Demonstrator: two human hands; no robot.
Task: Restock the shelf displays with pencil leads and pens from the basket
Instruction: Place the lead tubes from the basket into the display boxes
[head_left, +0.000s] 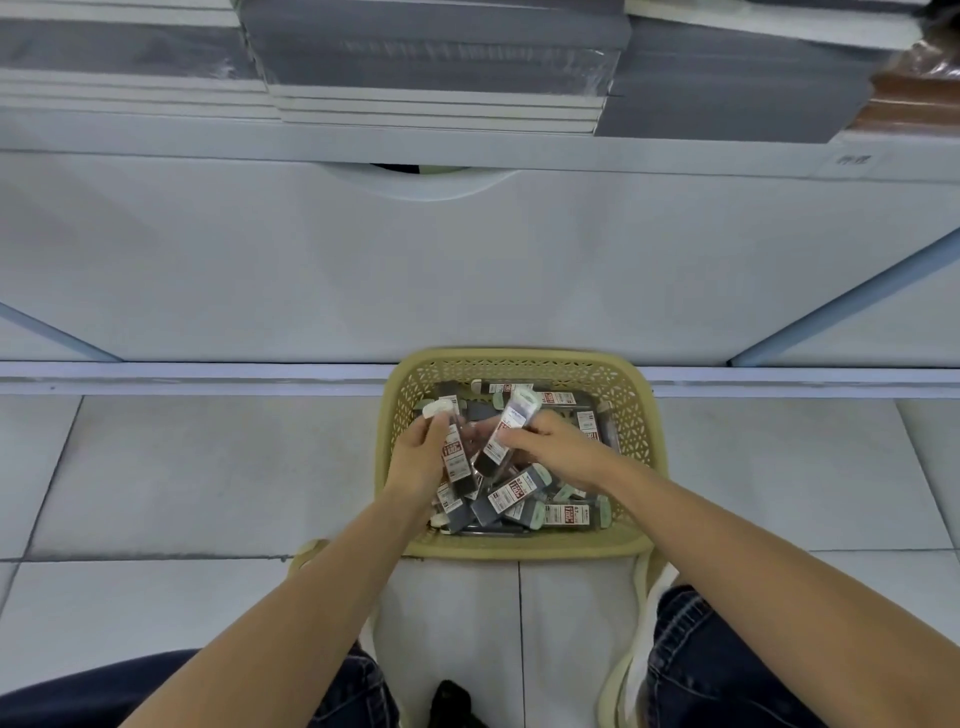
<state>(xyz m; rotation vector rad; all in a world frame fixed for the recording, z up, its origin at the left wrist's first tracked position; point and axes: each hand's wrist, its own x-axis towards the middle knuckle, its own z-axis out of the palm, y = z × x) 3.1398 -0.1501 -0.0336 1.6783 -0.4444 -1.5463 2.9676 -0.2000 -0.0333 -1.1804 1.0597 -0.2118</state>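
1. Pencil-lead cases (524, 493): dark, flat, pale-capped and labelled; heaped loose in the yellow basket (519, 546); the basket stands on the tiled floor (208, 467), close against the base of the white shelf unit (467, 260); no pens can be told apart in the heap.
2. Left hand (418, 460): fingers curled round one case (456, 449); its pale cap points up; held just above the heap.
3. Right hand (558, 447): thumb and fingertips pinch a second case (504, 434); tilted, cap up and away from the person; the two held cases are near each other; whether they touch cannot be told.
4. Shelf top: stacked grey and white pads (431, 57); no lead or pen display in view.
5. Step in hand, as judged: gathering stock from the basket; both held cases are over it, so nothing appears shelved from this handful yet; most stock remains unplaced.
6. Next move, as judged: lift both cases clear without dragging neighbours out; keep the grips firm, since the cases look smooth; look up to find the matching display; set them in with caps aligned.
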